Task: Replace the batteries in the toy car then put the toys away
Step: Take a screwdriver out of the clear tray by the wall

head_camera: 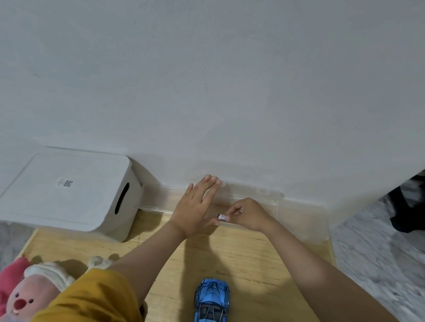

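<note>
A blue toy car (211, 308) stands on the wooden mat (260, 280) near the bottom edge, nose pointing away from me. Far ahead, against the wall, lies a clear plastic box (277, 205). My right hand (246, 214) pinches a small battery (222, 217) with a white and red label over the box's near edge. My left hand (196, 205) stretches out flat beside it, fingers straight, its thumb close to the battery. A pink plush toy (27, 296) with a cream hat lies at the bottom left, partly hidden by my yellow sleeve.
A white lidded storage bin (62, 188) with a dark handle slot sits at the left against the wall. Grey carpet (382, 265) flanks the mat on both sides. A dark object (423, 205) stands at the far right.
</note>
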Available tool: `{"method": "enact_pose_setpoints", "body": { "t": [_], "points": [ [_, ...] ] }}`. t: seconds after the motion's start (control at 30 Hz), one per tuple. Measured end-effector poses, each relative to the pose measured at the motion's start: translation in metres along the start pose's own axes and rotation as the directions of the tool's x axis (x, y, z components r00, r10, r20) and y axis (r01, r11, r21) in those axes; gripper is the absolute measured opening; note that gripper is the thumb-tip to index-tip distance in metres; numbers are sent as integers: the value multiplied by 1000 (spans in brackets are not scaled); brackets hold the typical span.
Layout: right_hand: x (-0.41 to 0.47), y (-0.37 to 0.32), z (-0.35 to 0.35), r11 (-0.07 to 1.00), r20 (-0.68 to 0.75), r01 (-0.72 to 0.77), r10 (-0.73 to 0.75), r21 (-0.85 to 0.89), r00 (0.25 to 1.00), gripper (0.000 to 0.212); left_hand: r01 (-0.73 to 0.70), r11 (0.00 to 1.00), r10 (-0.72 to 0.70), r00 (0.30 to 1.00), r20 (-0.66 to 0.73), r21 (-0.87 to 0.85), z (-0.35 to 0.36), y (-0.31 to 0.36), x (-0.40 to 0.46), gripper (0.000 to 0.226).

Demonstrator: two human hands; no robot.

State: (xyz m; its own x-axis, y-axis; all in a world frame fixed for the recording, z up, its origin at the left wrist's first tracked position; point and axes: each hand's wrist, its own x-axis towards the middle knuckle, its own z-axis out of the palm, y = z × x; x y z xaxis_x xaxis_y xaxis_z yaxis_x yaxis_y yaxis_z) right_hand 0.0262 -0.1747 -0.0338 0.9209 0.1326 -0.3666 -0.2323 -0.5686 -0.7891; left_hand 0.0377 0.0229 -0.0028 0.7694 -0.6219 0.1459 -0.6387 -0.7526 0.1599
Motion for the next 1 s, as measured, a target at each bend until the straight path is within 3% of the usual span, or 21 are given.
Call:
{"method": "enact_pose_setpoints", "body": {
  "t": [0.27,0.63,0.83,1.0],
  "points": [
    [-33,-11,-13,996,-109,28,-19,82,994,20,26,1000,-26,999,45,2,2,1,2,112],
    [-99,38,32,964,-210,-66,10,-259,978,18,101,988,-117,982,145,114,3,12,1,106],
    [-115,50,57,962,-379,30,-136,-272,915,25,120,988,-133,982,135,98,4,16,-1,106],
    [-117,57,70,955,-457,21,-160,-295,875,28,128,985,-144,979,142,113,4,18,-3,105]
  ]
}}
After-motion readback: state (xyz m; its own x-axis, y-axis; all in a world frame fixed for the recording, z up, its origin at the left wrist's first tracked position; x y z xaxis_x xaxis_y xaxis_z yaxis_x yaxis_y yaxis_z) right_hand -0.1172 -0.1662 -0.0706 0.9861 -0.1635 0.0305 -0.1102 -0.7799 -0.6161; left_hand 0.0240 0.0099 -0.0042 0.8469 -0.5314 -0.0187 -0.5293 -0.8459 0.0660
